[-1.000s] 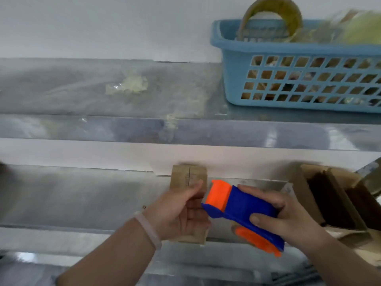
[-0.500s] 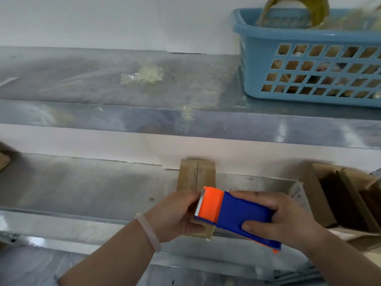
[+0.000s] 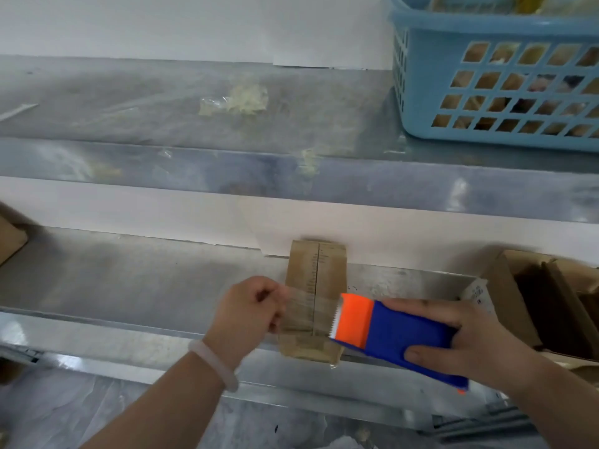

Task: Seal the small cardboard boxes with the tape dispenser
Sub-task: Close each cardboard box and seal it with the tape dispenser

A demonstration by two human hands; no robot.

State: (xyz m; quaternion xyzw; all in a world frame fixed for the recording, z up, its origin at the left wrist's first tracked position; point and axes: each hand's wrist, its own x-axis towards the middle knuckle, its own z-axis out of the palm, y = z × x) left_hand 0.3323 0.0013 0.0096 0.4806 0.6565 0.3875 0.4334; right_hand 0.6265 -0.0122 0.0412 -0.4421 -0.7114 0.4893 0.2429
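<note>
A small brown cardboard box lies lengthwise on the lower metal shelf, its far end against the white wall. My right hand grips a blue and orange tape dispenser just right of the box. A strip of clear tape stretches from the dispenser's toothed edge leftward across the box top. My left hand pinches the free end of that tape at the box's left side.
A blue plastic basket with tape rolls stands on the upper shelf at the right. An open cardboard carton sits at the right on the lower shelf. Another brown box edge shows at far left.
My left hand has moved left off the box, pulling a strip of tape out from the dispenser. The dispenser has shifted right, so the tape now spans the box top.
</note>
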